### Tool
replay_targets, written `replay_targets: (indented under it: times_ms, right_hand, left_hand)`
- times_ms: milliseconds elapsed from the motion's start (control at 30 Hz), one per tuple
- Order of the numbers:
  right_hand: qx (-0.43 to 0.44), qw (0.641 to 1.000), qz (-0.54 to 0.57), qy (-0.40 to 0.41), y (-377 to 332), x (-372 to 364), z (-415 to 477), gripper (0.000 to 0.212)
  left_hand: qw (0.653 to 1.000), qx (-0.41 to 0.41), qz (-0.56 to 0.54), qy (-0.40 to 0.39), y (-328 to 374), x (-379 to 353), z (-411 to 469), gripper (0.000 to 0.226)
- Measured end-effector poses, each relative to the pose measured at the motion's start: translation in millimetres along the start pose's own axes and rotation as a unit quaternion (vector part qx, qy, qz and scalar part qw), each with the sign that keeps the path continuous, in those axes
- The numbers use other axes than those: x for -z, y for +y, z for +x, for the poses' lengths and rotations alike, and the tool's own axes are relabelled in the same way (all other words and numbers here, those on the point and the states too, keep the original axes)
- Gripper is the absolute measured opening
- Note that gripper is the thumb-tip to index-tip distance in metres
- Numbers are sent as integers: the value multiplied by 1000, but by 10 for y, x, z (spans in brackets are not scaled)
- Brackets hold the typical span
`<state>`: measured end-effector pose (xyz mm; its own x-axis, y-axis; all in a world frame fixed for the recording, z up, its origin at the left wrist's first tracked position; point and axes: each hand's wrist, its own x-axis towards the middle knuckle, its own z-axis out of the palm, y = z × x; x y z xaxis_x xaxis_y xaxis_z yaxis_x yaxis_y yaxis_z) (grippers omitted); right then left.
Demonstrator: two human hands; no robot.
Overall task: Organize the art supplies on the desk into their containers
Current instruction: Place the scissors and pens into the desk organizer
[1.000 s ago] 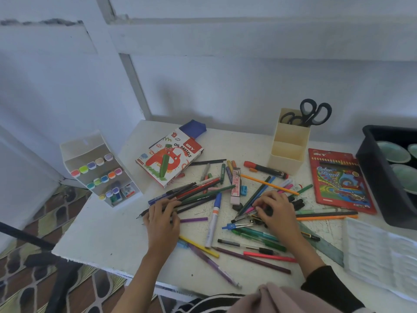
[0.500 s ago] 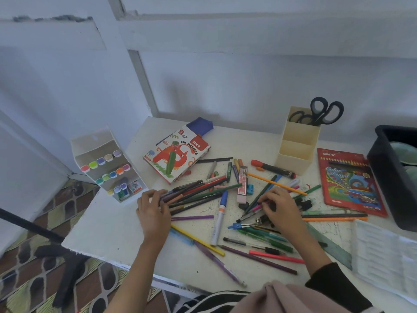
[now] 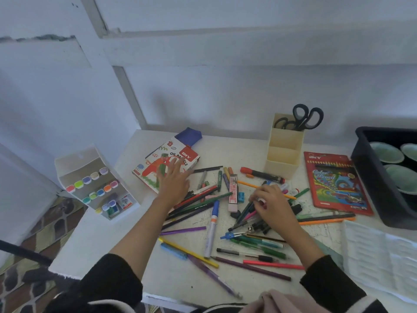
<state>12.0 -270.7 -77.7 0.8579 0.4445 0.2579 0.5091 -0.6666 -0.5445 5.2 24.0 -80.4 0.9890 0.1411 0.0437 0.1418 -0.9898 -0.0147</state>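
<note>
- Many pens and pencils lie mixed up on the tabletop, not in a holder yet.
- My left hand is flat, fingers spread, at the oil pastels box; I think to pull it close.
- My right hand curls round a bunch of pens, maybe so they go together into the cream holder.

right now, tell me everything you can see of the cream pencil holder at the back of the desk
The pencil holder is cream, plastic-looking and stepped: a tall rear compartment and two lower ones in front. It stands upright at the back of the desk, near the wall. Black-handled scissors stand in the rear compartment, handles up; the front two show nothing inside. A red-capped marker lies close before its base; contact is unclear.
</note>
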Motion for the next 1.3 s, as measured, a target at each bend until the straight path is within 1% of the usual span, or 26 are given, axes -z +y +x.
replay_targets:
  times_ms: [100, 167, 233, 367, 433, 533, 567, 633, 700, 833, 1000, 1133, 1300]
  right_hand:
    - [8, 1000, 6, -18, -99, 17, 245, 11]
    - [19, 999, -2, -29, -151, 16, 437, 9]
    - [31, 998, -22, -52, -187, -8, 647, 9]
    - [27, 989, -83, -116, -230, -152, 1089, 20]
    - [36, 981, -124, -146, -228, -264, 1280, 28]
    - [66, 965, -170, -190, -247, -461, 1517, 41]
    - [76, 959, -180, -203, -253, -530, 1577, 40]
    - [84, 955, -186, -214, -267, -646, 1658, 27]
    - [86, 956, -177, -217, -258, -709, 1703, 18]
    - [91, 953, -176, -229, -224, -690, 1736, 16]
    - [80, 952, -173, -238, -131, -575, 1770, 17]
    - [77, 959, -149, -230, -6, -525, 1725, 17]
    - [92, 952, -164, -240, -40, -546, 1785, 16]
  left_hand:
    - [998, -11, 51, -31, 74, -13, 198, 50]
    - [997, -12, 71, -28, 108, -23, 274, 48]
    - [998, -2, 60, -12, 132, -11, 295, 43]
    - [998, 25, 43, 26, 136, 3, 254, 32]
    - [998, 40, 25, 48, 102, -19, 228, 22]
    - [997, 56, 14, 46, 56, -78, 235, 14]
    - [997, 54, 6, 53, 51, -91, 243, 11]
    - [996, 49, 0, 73, 35, -125, 252, 4]
    - [995, 44, -9, 92, 32, -145, 259, 9]
    - [991, 33, -10, 126, 46, -150, 283, 18]
    - [994, 37, -32, 101, 104, -124, 310, 13]
    - [995, -19, -11, 93, 202, -68, 299, 16]
    - [995, -30, 41, 88, 242, -41, 243, 22]
